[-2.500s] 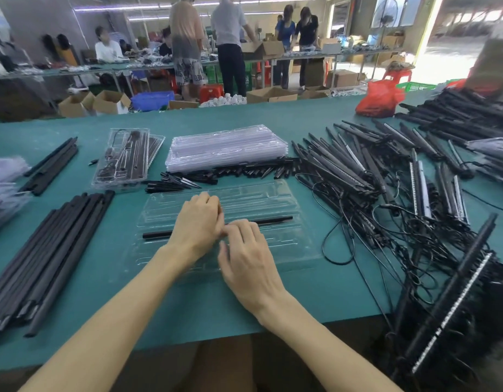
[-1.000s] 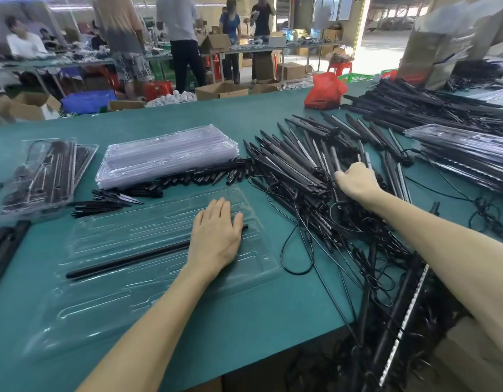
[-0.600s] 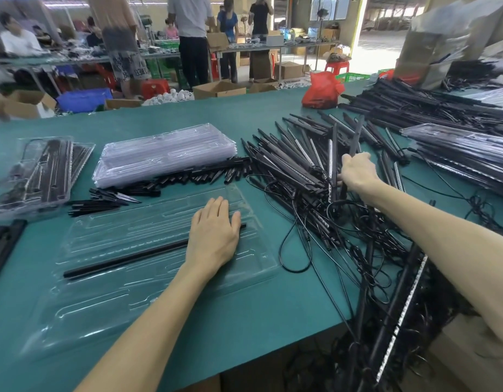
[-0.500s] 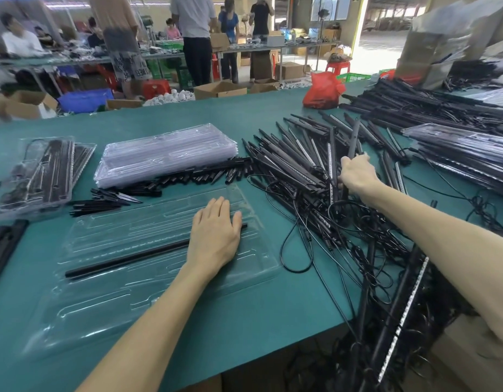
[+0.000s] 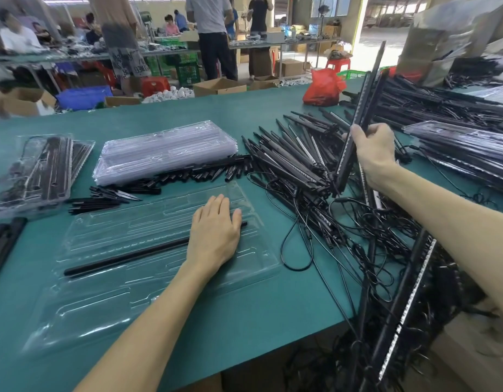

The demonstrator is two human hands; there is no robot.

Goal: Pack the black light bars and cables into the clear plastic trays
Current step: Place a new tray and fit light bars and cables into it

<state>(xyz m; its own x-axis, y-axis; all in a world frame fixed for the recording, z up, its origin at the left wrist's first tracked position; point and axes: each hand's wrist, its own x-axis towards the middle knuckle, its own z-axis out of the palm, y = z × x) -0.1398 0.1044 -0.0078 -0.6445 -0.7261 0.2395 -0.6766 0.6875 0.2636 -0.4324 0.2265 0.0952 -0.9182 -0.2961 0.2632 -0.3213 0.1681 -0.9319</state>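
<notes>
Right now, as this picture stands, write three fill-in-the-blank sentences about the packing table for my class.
The left hand rests flat on the clear tray, which holds ____ rod.
The right hand grips light bars whose colour is ____.
The bag at the far edge of the table is ____.
Missing words: one, black, red.

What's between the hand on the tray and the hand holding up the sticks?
In the head view, a heap of light bars and looping cables lies on the green table between the left hand and the right hand, which grips raised bars.
</notes>
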